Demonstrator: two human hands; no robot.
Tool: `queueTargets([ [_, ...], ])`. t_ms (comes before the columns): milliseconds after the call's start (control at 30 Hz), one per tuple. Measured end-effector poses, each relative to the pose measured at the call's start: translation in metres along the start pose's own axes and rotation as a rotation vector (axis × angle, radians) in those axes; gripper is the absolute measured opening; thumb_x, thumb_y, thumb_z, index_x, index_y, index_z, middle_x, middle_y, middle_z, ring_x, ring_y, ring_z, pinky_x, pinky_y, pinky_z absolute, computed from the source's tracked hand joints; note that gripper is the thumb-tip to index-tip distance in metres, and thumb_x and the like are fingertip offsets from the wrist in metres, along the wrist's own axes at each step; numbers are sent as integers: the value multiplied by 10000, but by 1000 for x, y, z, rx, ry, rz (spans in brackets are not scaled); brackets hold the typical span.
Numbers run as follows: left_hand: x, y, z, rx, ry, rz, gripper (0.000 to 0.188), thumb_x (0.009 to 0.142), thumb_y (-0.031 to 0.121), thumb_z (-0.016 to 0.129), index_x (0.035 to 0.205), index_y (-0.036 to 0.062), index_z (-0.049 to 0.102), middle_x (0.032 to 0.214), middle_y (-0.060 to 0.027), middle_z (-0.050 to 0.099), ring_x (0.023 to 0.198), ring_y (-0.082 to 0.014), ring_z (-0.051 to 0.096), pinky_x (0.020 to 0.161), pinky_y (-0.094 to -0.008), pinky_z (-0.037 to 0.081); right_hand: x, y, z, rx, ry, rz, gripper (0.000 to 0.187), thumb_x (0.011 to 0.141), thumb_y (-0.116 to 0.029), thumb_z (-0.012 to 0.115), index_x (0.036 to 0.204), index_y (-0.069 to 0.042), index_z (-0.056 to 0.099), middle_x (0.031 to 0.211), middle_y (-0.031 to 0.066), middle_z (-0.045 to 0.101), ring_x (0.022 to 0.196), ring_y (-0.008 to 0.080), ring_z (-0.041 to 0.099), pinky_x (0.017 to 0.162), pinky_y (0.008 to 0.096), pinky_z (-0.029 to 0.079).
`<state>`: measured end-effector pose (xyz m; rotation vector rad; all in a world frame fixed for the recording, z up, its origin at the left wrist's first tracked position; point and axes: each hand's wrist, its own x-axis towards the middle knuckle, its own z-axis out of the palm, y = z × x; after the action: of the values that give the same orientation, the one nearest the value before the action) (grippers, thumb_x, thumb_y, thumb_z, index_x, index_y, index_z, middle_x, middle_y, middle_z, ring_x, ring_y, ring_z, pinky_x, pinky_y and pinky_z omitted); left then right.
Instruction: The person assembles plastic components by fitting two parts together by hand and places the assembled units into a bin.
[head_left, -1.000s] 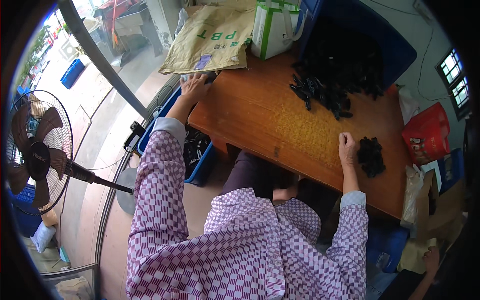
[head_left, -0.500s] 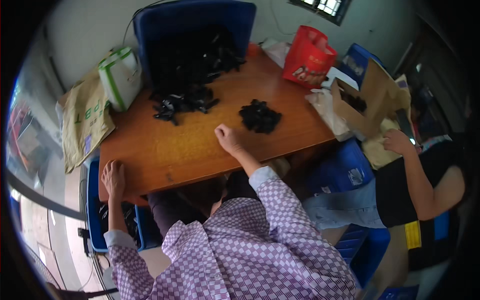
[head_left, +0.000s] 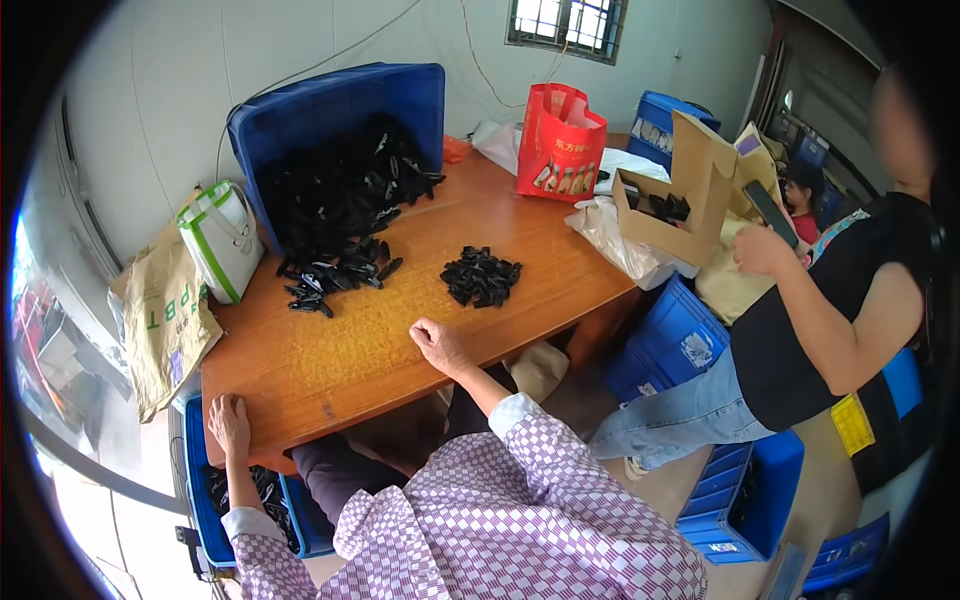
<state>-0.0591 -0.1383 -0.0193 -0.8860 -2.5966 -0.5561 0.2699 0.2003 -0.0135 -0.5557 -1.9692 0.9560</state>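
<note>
My left hand [head_left: 229, 426] lies on the left corner of the wooden table [head_left: 350, 345], its fingers stretched over the top near the edge. Nothing shows in it. My right hand [head_left: 441, 347] rests on the tabletop near the front edge, fingers curled into a loose fist, and no object sticks out of it. Just beyond it is a small heap of black elongated plastic pieces [head_left: 481, 277], apart from the hand. Farther left, a larger mass of similar black pieces [head_left: 345, 180] spills onto the table out of a blue bin [head_left: 425, 105] tipped on its side.
A red bag [head_left: 560, 145] and an open cardboard box [head_left: 655, 228] stand at the right. A white-green bag [head_left: 215, 240] and a tan sack [head_left: 170, 320] are at the left. Blue crates [head_left: 740, 500] sit below. Right of me, another person [head_left: 820, 310] holds a phone [head_left: 772, 213].
My view has tilted up, so more wall and window show and the tabletop sits lower. Both my hands keep nearly the same places and shapes on the table.
</note>
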Motion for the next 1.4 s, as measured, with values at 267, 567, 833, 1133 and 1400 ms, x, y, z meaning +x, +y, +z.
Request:
queueTargets([
  [267,1,-6,1,-66,29,41,216,916,220,588,1062,66,631,1138,-105,616,1097,-323,560,921,-465,433,-18,-4,-9,218,23,103,199,972,-199,599,892,-16,608,688,35,568,618,121,526,577,292,439],
  [567,3,-20,9,-76,111,31,197,925,177,565,1063,46,616,1097,-126,625,1060,-332,577,884,-441,457,-20,-5,-7,164,30,91,239,963,-255,608,902,-24,621,715,109,628,639,224,615,606,344,480],
  [833,-1,-39,7,-403,333,-246,142,873,48,475,861,12,612,844,-163,657,793,-316,636,707,-409,498,-19,-8,-8,100,29,61,243,961,-256,605,888,-24,617,727,136,633,653,277,630,599,364,482],
  [1133,-2,-31,7,-435,295,-305,174,812,39,451,791,15,622,755,-166,637,725,-316,612,676,-395,486,-20,-15,-10,81,43,30,214,952,-233,616,894,-27,624,732,139,638,656,283,634,597,365,483],
  [1400,-2,-27,7,-382,296,-242,174,836,62,459,795,42,627,772,-157,664,725,-335,642,651,-422,483,-22,-13,-7,75,40,-2,189,971,-193,603,901,-17,611,662,52,567,591,124,522,567,302,448],
])
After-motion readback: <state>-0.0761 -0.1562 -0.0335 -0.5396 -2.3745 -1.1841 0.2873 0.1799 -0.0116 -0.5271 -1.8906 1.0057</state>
